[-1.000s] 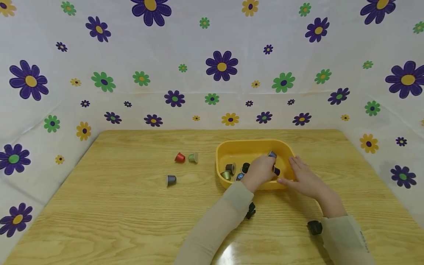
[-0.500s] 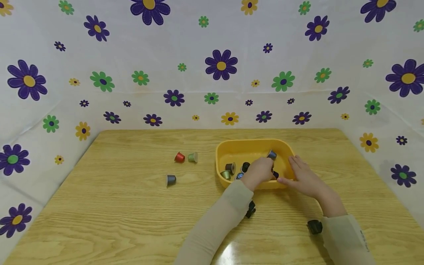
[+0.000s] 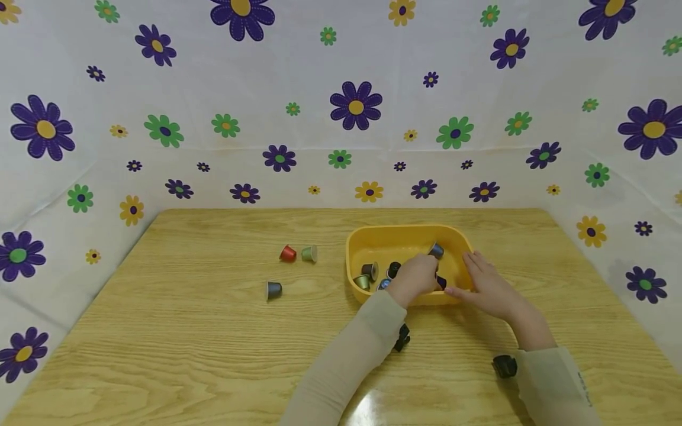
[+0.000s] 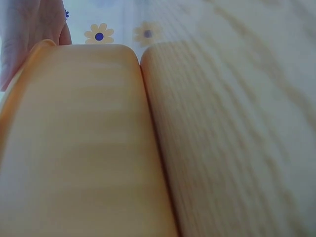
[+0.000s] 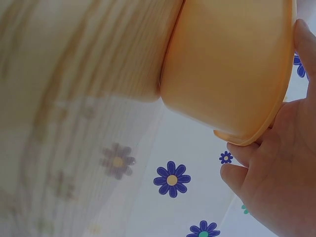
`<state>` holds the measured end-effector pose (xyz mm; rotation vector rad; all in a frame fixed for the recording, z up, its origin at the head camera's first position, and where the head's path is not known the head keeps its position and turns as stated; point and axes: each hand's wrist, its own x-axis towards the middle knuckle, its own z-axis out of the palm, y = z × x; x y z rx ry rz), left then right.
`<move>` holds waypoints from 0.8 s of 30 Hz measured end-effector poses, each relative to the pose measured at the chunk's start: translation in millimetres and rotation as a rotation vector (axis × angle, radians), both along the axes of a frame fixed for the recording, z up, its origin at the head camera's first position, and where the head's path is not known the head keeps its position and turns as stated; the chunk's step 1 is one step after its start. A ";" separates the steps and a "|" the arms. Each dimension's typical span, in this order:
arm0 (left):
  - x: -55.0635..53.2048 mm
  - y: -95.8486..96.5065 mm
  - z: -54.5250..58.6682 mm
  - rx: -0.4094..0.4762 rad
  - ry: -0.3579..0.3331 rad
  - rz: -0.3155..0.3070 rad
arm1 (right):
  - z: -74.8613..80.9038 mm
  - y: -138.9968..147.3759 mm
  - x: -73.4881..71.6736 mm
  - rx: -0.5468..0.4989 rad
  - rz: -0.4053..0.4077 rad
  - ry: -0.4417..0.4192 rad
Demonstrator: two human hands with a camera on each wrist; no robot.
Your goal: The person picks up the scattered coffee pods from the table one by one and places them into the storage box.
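A yellow plastic bin (image 3: 405,232) stands on the wooden table with several coffee capsules in it. My left hand (image 3: 415,277) reaches over its front rim, fingers down among the capsules. Close to those fingertips is a dark capsule (image 3: 441,283); the fingers' hold is hidden. A blue capsule (image 3: 436,251) lies just beyond the hand. Left of it are a brown capsule (image 3: 370,271), a gold-green capsule (image 3: 362,282), a black capsule (image 3: 393,270) and a bright blue capsule (image 3: 384,284). My right hand (image 3: 492,290) rests on the bin's right front corner, thumb along the front rim, fingers extended along the end.
On the table left of the bin lie a red capsule (image 3: 288,254), a light green capsule (image 3: 309,254) and a grey capsule (image 3: 274,290). A flowered white cloth (image 3: 298,77) walls the table's back and sides. The bin's outer wall (image 4: 94,128) fills much of the left wrist view.
My left hand has sunk slightly lower into the bin, uncovering more of the blue capsule. The dark capsule by its fingertips has shifted a little toward the front. My right hand stays in place.
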<state>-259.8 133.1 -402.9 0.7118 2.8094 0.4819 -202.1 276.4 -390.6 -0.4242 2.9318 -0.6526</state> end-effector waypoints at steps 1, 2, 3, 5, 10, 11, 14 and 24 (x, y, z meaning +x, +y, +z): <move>-0.1 0.1 -0.2 -0.001 -0.001 0.000 | 0.1 -0.1 0.3 -0.001 0.000 -0.002; -0.1 0.1 -0.1 -0.001 -0.009 0.002 | 0.0 -0.2 0.3 -0.001 0.000 -0.001; -0.3 0.1 -0.2 -0.001 -0.013 0.004 | 0.0 -0.3 0.5 0.000 -0.001 -0.002; -0.5 0.1 -0.4 0.000 -0.020 0.009 | -0.1 -0.4 0.6 0.000 -0.004 -0.007; -0.1 -0.9 0.1 0.006 -0.012 0.009 | -1.2 -0.8 0.3 0.004 -0.007 -0.012; 0.1 -1.2 0.4 0.008 -0.008 0.007 | -1.3 -0.9 0.3 0.005 -0.006 -0.010; 0.8 -2.5 2.3 0.022 0.016 -0.004 | -1.3 -1.4 0.3 0.004 0.000 0.000; 5.5 -14.5 16.1 0.137 0.087 -0.045 | -1.0 -0.8 -0.2 -0.001 0.002 0.014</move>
